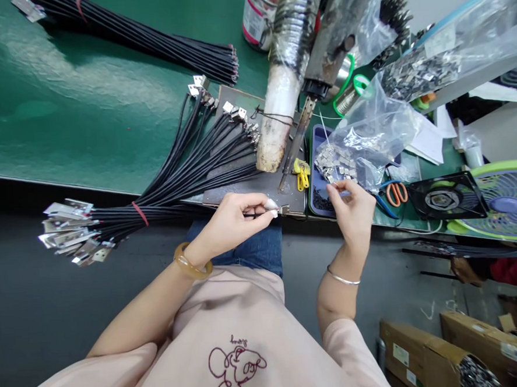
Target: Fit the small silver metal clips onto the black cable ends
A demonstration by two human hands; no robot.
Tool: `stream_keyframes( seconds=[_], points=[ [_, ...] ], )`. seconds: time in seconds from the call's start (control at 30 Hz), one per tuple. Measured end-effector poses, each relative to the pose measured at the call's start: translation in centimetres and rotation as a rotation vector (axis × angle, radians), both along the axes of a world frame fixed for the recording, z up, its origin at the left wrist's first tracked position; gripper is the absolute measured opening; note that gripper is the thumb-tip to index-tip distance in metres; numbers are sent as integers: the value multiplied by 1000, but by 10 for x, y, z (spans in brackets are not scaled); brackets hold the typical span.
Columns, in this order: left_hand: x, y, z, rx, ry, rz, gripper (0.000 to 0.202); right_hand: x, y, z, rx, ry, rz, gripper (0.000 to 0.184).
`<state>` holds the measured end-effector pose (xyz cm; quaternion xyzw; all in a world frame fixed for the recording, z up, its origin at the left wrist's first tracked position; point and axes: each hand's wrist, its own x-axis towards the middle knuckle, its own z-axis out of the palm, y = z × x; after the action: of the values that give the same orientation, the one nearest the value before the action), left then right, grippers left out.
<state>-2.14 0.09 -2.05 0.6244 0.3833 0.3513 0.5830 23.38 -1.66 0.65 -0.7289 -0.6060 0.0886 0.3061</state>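
Note:
My left hand (238, 221) is closed in a pinch at the bench edge, with white covering at the fingertips. Between its fingers is the end of a black cable (253, 215), and a small metal piece (285, 208) lies just beyond the tips. My right hand (353, 208) is closed, thumb against fingers, at the near edge of a blue tray (315, 146); what it pinches is too small to make out. Loose metal connectors (335, 161) and small black parts (321, 200) lie in that tray. A soldering iron (299, 138) points down between my hands.
A banded cable bundle (153, 188) with metal connectors reaches past the bench edge; another bundle (144, 37) lies behind. A fume hose (286, 69) hangs centrally. A yellow clip (302, 174), orange-handled scissors (396, 193), solder spool (352, 94) and fans (445, 196) are nearby.

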Motion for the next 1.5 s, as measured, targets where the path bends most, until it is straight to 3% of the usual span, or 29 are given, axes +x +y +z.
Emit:
stream_keyframes(
  seconds=[0.2, 0.43, 0.63, 0.77, 0.9, 1.0, 1.2, 1.33, 1.5],
  points=[
    [0, 1, 9, 52, 11, -10, 14, 15, 21, -4, -231, -136, 148, 14],
    [4, 3, 9, 41, 29, 54, 11, 6, 11, 2, -240, -208, 148, 11],
    [8, 5, 5, -8, 1, 43, 11, 14, 12, 1, -293, -134, 196, 10],
    [8, 6, 3, -13, -3, 50, 12, 13, 8, -3, -174, 13, 81, 11],
    [9, 6, 2, -34, -23, 100, 9, -3, -3, 0, 130, 250, -91, 15],
    [11, 5, 2, -36, -28, 142, 9, -24, -12, 4, 305, 394, -108, 14],
    [14, 3, 0, -61, -45, 164, 12, -68, -24, -11, 76, 529, 151, 12],
    [13, 2, 0, -59, -36, 149, 13, -83, -22, -22, 54, 428, 162, 21],
    [12, 2, 0, -31, -4, 129, 14, -84, -20, -21, 40, 333, 203, 28]
  ],
)
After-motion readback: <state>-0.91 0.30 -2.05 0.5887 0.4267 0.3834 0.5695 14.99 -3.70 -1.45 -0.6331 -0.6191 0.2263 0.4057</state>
